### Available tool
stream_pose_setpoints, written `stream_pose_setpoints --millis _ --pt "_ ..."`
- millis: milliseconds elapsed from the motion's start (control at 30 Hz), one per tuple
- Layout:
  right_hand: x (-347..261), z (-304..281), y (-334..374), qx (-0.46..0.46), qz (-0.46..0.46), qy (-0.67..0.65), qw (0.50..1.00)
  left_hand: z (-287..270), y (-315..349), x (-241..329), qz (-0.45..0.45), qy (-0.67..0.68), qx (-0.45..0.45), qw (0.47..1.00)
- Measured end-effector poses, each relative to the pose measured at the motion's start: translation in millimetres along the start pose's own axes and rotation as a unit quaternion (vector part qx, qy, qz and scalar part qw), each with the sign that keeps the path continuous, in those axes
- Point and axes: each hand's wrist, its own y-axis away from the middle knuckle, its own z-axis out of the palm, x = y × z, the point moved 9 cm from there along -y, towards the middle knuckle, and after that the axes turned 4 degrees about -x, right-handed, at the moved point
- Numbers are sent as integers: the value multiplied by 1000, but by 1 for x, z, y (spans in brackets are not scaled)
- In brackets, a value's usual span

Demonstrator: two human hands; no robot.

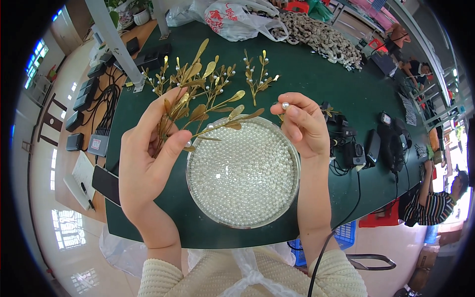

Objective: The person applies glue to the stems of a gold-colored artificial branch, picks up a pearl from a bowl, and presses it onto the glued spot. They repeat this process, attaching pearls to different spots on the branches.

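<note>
left hand is pinching shut on a gold leaf sprig, holding it over the round tray of white beads | right hand is curled, squeezing one pearl at its fingertips, just right of the sprig | risk: the tiny smooth pearl may be slipping out and rolling off the green table | thin leaves may be bending if squeezed hard

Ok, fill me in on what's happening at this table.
A person sits at a green table. The left hand holds a bunch of gold leaf sprigs, some already carrying small white pearls. The right hand pinches a single pearl between thumb and fingertips. Both hands are above a round metal tray filled with loose pearls. One more gold sprig lies on the table behind, near a white plastic bag.
</note>
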Motion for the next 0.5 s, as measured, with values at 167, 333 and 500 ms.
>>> stream_pose_setpoints --millis 167,333,500 --pt "4 7 -2 -17 8 -12 1000 0 2 1 0 -1 -1 1000" --pt "7 13 -3 -39 0 -29 999 -4 4 3 12 4 9 1000" --pt "-7 8 6 7 -11 -12 1000 4 0 5 7 -7 -4 1000"
